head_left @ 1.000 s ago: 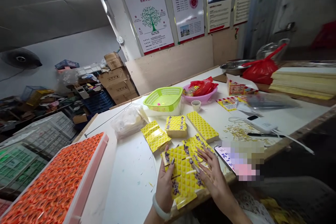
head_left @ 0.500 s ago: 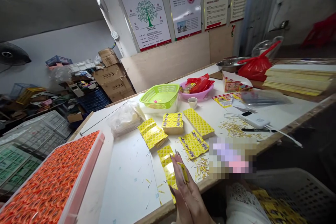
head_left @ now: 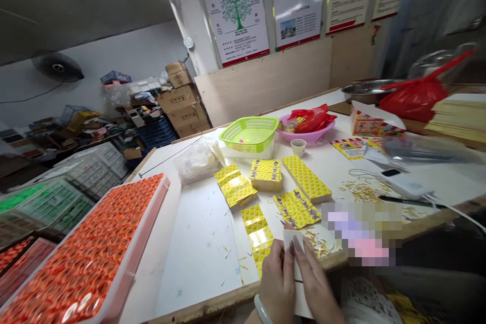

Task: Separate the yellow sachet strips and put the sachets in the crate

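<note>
Both my hands are at the table's front edge, holding a white-faced card point(head_left: 290, 237) between them. My left hand point(head_left: 276, 276) grips its left side, fingers curled and thumb on the face. My right hand point(head_left: 315, 278) presses on its right side with long-nailed fingers extended. A second white piece shows lower down between the palms; whether it is the same card I cannot tell. Just beyond lie a yellow patterned strip point(head_left: 258, 233), a fanned set of yellow cards point(head_left: 296, 207), a stack of yellow cards point(head_left: 266, 174), a folded yellow pile point(head_left: 235, 185) and a long yellow block point(head_left: 307, 178).
To the left stands a tray of orange round pieces point(head_left: 94, 243). Behind the cards are a clear plastic bag point(head_left: 199, 159), a green basket point(head_left: 248, 134), a paper cup point(head_left: 298, 147) and a pink bowl point(head_left: 307, 135). Yellow trimmings point(head_left: 360, 190) and a white device point(head_left: 404, 182) lie right.
My view has swung left. My hands, pressed together around a small yellow piece before, now hold a white-faced card with its face toward me, and my left hand shows more fully.
</note>
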A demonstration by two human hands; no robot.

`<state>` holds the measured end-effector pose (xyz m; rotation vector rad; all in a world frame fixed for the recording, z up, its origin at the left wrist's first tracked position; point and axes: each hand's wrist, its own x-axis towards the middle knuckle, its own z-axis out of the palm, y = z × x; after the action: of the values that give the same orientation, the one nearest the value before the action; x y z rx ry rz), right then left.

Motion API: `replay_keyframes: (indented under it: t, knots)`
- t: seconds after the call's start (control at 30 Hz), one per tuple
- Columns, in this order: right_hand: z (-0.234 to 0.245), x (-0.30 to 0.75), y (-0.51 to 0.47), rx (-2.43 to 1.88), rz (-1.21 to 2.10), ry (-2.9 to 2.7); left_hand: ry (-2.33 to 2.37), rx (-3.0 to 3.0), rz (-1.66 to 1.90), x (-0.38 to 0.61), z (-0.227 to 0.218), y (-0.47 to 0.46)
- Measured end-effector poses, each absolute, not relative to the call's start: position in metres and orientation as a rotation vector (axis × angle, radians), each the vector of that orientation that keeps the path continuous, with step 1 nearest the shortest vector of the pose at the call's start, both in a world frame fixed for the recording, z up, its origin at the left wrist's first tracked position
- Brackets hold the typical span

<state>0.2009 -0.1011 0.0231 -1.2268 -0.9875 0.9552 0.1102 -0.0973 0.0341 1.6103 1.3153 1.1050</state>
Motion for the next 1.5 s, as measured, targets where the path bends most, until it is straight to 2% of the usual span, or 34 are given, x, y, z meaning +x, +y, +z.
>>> replay_keyframes:
  t: [0.07, 0.17, 0.43, 0.57, 0.7, 0.93, 1.2, 1.5]
  knots:
    - [0.014, 0.204, -0.104, -1.375, 0.805, -1.112, 1.392, 1.732, 1.082, 0.115, 0.028, -0.1]
    - [0.009, 0.209, -0.108, -1.506, 0.759, -1.153, 1.388, 1.838, 1.059, 0.116, 0.024, -0.096]
    - [0.004, 0.216, -0.066, -1.381, 1.05, -1.03, 1.513, 2.024, 0.965, 0.027, 0.012, -0.01]
    - [-0.011, 0.203, -0.047, -1.374, 1.11, -1.18, 1.59, 1.89, 0.961, 0.012, -0.008, 0.006]
    - [-0.011, 0.191, -0.047, -1.392, 1.034, -1.556, 1.684, 1.323, 1.122, 0.023, -0.018, 0.004]
    - [-0.008, 0.185, -0.051, -1.335, 0.989, -1.789, 1.508, 0.943, 1.054, 0.017, -0.017, 0.027]
    - [-0.016, 0.183, -0.048, -1.317, 0.973, -1.782, 1.125, 1.141, 0.982, 0.015, 0.009, 0.02]
    - [-0.019, 0.181, -0.048, -1.319, 0.937, -1.783, 1.13, 1.37, 1.005, 0.012, 0.003, 0.024]
